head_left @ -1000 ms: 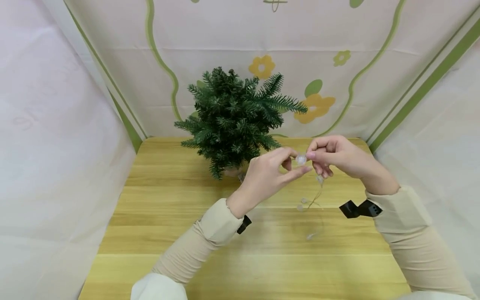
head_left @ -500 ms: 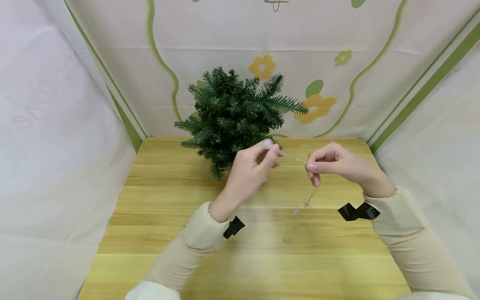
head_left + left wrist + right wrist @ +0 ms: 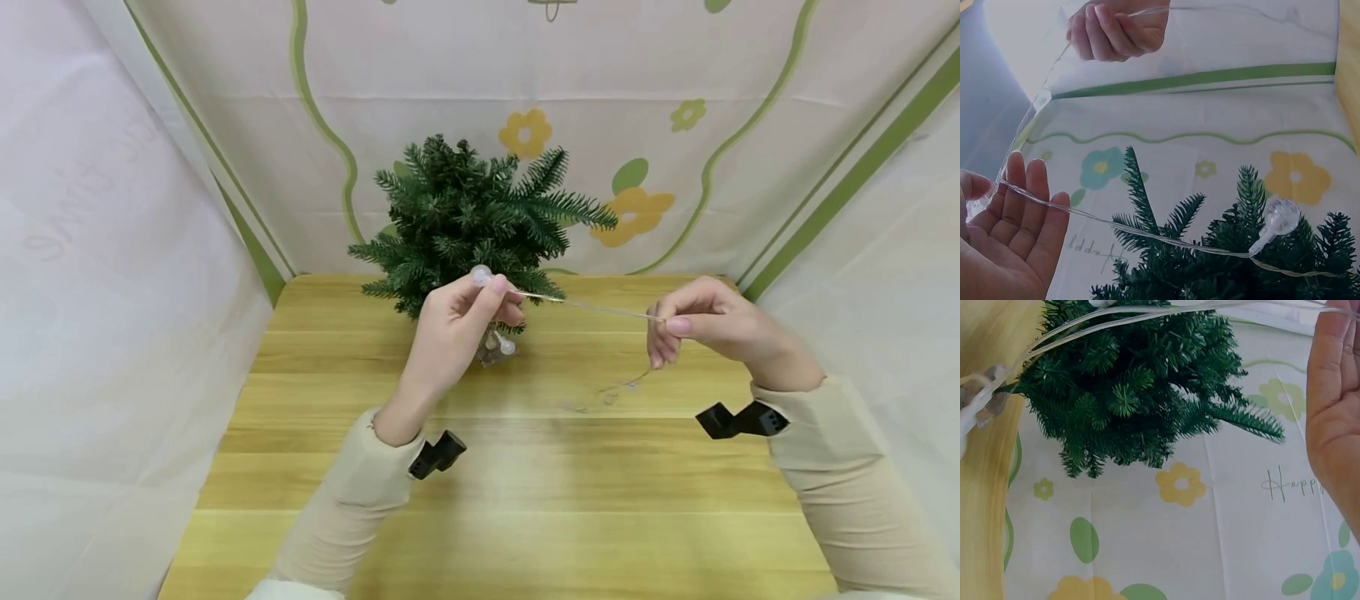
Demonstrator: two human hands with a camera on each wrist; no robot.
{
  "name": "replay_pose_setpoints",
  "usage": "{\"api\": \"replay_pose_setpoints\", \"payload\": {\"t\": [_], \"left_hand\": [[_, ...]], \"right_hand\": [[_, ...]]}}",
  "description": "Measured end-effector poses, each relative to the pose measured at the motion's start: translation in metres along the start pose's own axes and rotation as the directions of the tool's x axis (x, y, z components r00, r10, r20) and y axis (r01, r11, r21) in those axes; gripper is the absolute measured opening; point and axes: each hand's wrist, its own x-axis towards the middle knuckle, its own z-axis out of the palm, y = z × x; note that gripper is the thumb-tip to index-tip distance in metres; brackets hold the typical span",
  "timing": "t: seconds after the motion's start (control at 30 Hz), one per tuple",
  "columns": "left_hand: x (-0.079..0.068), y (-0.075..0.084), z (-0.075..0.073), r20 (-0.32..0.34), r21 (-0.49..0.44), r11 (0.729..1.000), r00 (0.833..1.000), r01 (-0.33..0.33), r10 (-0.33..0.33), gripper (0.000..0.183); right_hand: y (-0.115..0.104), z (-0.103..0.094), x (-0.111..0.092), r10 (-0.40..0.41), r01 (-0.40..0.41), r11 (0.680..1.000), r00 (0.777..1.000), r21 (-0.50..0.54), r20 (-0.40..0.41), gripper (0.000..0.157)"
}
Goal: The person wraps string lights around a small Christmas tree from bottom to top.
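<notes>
My left hand (image 3: 453, 333) pinches the clear wire (image 3: 592, 307) of a string of lights, right beside a round clear bulb (image 3: 482, 275). It is in front of the lower branches of a small artificial Christmas tree (image 3: 457, 217). Farther right, my right hand (image 3: 720, 325) pinches the same wire between thumb and forefinger, and the stretch between both hands is nearly taut. Loose wire hangs below the right hand, blurred. In the left wrist view, another clear bulb (image 3: 1282, 217) shows against the needles. My right hand (image 3: 1338, 406) is only partly visible in the right wrist view.
The tree stands at the back of a wooden table (image 3: 525, 533), its base partly hidden behind my left hand. Near that base hangs a small bulb (image 3: 507, 346). White fabric walls (image 3: 600, 67) with printed flowers enclose the back and sides.
My left hand has moved left with the bulb, toward the tree's front. The right hand has shifted slightly right, and the wire between them has lengthened and straightened.
</notes>
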Motion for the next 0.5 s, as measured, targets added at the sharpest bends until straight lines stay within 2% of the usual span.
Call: {"api": "replay_pose_setpoints", "payload": {"t": [0.1, 0.23, 0.37, 0.5], "left_hand": [[-0.003, -0.003, -0.005, -0.030, 0.003, 1.000, 1.000, 0.008, -0.008, 0.032], [-0.008, -0.007, -0.010, -0.084, -0.022, 1.000, 0.996, -0.005, 0.003, 0.031], [-0.012, -0.012, -0.019, -0.176, -0.146, 0.987, 0.984, -0.060, 0.034, 0.031], [-0.013, -0.020, -0.036, -0.295, -0.288, 0.951, 0.955, -0.113, 0.024, 0.028]], "right_hand": [[-0.002, -0.001, -0.001, -0.011, 0.011, 1.000, 1.000, -0.003, -0.002, 0.027], [-0.006, -0.001, -0.001, 0.020, -0.021, 0.999, 1.000, -0.040, -0.012, 0.028], [-0.008, -0.004, -0.001, 0.027, -0.028, 0.999, 0.999, -0.020, -0.039, 0.034], [-0.013, -0.009, -0.001, -0.032, 0.040, 0.995, 0.996, 0.093, -0.082, 0.036]]}}
